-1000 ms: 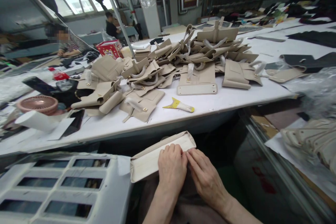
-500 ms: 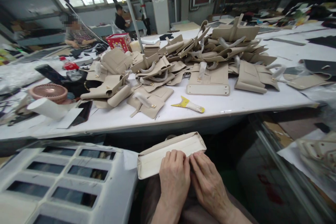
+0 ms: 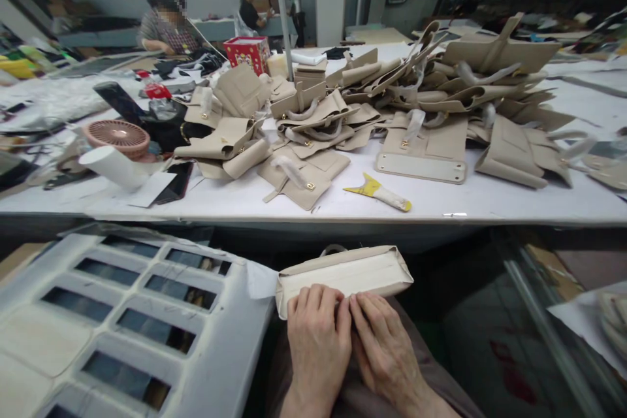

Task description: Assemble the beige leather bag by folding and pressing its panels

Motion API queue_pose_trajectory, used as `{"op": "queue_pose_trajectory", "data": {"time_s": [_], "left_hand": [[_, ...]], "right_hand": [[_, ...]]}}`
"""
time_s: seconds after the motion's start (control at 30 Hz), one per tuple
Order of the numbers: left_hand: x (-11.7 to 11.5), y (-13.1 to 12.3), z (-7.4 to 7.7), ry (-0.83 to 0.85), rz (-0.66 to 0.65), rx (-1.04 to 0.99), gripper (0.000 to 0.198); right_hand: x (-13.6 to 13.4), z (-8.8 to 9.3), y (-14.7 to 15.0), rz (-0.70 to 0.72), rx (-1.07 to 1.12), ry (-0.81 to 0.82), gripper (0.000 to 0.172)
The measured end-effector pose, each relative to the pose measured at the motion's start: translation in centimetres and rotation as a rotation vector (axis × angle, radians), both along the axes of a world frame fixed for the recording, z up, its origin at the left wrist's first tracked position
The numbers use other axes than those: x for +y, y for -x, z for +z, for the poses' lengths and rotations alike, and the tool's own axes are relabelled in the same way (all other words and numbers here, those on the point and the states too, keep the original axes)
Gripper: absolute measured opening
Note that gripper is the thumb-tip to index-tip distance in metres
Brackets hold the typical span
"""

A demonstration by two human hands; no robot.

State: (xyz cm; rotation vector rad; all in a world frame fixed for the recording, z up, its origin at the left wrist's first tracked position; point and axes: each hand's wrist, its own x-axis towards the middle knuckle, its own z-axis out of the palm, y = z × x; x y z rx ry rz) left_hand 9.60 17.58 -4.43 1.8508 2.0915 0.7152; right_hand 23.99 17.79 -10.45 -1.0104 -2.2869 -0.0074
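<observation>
A beige handbag [image 3: 350, 272] rests across my lap, its long cream-coloured underside turned up toward me and its folded corners showing. Along its near long edge, my left hand [image 3: 318, 333] grips with curled fingers over the cream panel. Right beside it, my right hand [image 3: 386, 339] pinches the same edge, thumb and fingertips pressed together. The two hands almost meet near the middle of that edge. What lies under the fingertips is hidden. Part of a round handle [image 3: 334, 249] shows behind the bag's far side.
Many beige bag pieces [image 3: 313, 117] are heaped on the white table [image 3: 235, 202]. A yellow-and-white scraper [image 3: 379, 192] lies near its edge. At left are a pink fan [image 3: 117, 137], a white roll [image 3: 112, 166] and a slotted plastic panel [image 3: 206, 339]. Two people sit farther back.
My view has turned left, so the table and its things sit farther right. My left hand has shifted left along the bag's edge, and my right hand keeps its pinch there.
</observation>
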Motion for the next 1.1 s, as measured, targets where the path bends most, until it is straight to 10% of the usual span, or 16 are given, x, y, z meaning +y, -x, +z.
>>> {"op": "queue_pose_trajectory", "data": {"time_s": [0.4, 0.67, 0.93, 1.1], "left_hand": [[-1.7, 2.5, -0.2, -0.113, 0.130, -0.005, 0.003], [-2.9, 3.7, -3.2, -0.277, 0.248, -0.075, 0.018], [-5.1, 3.5, -6.5, -0.303, 0.631, -1.030, 0.039], [-4.2, 3.2, -10.9, 0.072, 1.038, -1.923, 0.040]], "right_hand": [[-0.2, 0.4, 2.4, 0.114, -0.045, -0.041, 0.042], [-0.5, 0.6, 4.1, 0.174, -0.060, -0.051, 0.041], [-0.4, 1.2, 5.2, 0.232, -0.087, -0.058, 0.040], [-0.5, 1.3, 5.5, 0.223, -0.045, -0.048, 0.037]]}}
